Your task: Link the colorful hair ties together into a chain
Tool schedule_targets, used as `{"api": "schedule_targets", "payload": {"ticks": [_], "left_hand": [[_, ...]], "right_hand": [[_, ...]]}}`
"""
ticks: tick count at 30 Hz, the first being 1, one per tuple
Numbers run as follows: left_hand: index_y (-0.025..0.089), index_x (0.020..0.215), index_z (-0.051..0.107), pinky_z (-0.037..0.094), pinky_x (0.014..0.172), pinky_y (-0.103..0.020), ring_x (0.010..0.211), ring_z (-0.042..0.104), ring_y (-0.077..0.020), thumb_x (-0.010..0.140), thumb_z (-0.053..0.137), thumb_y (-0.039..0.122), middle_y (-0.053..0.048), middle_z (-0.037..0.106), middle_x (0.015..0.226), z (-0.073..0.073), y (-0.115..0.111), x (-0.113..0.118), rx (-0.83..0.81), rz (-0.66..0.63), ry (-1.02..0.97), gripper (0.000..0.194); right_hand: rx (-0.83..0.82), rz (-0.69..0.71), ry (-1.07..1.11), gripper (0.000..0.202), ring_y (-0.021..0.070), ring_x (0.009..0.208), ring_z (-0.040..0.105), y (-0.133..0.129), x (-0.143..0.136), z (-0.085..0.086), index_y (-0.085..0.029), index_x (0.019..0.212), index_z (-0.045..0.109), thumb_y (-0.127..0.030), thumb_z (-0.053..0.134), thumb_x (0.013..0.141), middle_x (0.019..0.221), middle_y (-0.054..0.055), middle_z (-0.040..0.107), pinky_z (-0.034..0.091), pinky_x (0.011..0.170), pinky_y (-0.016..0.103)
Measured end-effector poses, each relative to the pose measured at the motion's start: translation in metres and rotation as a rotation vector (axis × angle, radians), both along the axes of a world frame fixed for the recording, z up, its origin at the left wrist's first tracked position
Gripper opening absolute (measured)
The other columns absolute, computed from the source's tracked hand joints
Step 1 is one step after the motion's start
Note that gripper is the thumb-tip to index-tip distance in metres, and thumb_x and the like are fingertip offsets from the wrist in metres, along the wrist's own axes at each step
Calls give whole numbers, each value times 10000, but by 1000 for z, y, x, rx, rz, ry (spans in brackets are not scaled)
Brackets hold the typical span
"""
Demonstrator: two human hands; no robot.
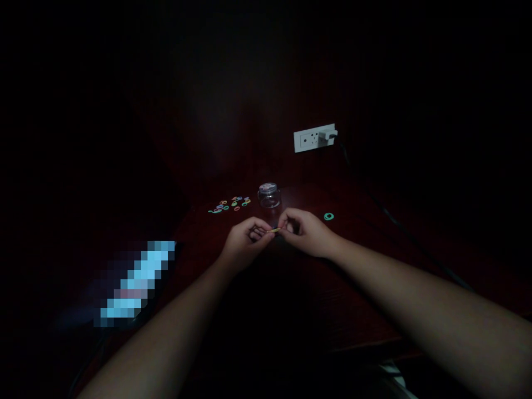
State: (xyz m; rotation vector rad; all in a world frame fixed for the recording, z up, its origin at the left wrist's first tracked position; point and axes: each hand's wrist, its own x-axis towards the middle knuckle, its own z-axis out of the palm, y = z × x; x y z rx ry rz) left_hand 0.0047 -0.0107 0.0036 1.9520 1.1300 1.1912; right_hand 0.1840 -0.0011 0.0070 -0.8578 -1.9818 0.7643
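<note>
Darkness swallows most of the room, with a reddish-brown wall behind and a tabletop (pixel 366 244) of similar colour fading out toward the edges of the frame. At the centre, the left hand (pixel 248 243) and the right hand (pixel 306 233) meet nearly fingertip to fingertip, each with thumb and fingers pinched together on a thin yellow piece (pixel 273 230) that spans the small gap between them. It is probably a small band, though the dim light and the fingers hide its full shape.

Just beyond the hands stands a clear jar (pixel 269 203), upright, with a patterned lid (pixel 267 187) on top. Left of it lies a loose scatter of coloured rings (pixel 234 204), and a green ring (pixel 326 218) sits apart, right of the right hand. A white wall socket (pixel 305 141) with a plug (pixel 328 134) shows at upper right, its dark cable (pixel 390 218) trailing toward lower right; a bright pixelated patch (pixel 145 277) glows at lower left.

With so slim a grip, the yellow piece could slip or spring away if one side let go under tension, and poor light would make it hard to find. A forward knock from the knuckles could tip the jar.
</note>
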Motion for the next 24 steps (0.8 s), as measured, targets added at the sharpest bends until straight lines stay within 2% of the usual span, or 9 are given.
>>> {"api": "schedule_targets", "payload": {"ticks": [6,10,13,18,21,24], "left_hand": [[128,785,595,414,516,-178,576,516,-74,696,658,271,-16,605,693,0,0,0,0,0,4,180],[131,785,597,416,522,-181,584,521,-77,702,652,274,-21,614,709,1,-1,0,-6,-1,11,175],[133,773,596,413,519,-179,568,512,-72,700,653,274,-14,611,691,1,-1,0,-2,9,16,169],[133,791,597,427,535,-191,584,531,-82,695,658,283,-18,614,698,0,0,0,-16,-11,-3,188],[131,796,596,419,529,-188,582,522,-80,699,655,285,-16,605,690,-1,0,0,-20,-13,8,191],[130,803,599,425,547,-193,599,523,-81,706,648,280,-23,613,714,0,-1,0,-17,-13,17,186]], "right_hand": [[-5,59,0,105,64,513,412,-1,0,0,-143,822,554,-175,547,722,654,-17,518,317,476,195],[6,30,-14,31,63,492,386,1,1,-1,-145,740,533,-132,521,714,570,-40,455,293,461,190],[18,14,10,71,58,489,377,1,2,-1,-152,734,508,-97,515,689,584,-42,455,289,455,183],[-4,73,17,102,57,504,393,-1,0,1,-140,818,548,-140,524,719,648,-20,504,303,459,182],[3,70,-6,63,64,508,394,-1,1,0,-136,777,553,-179,522,742,596,-28,471,305,467,188],[8,42,-6,19,65,510,388,0,2,0,-144,747,519,-149,515,729,588,-35,454,305,472,188]]}}
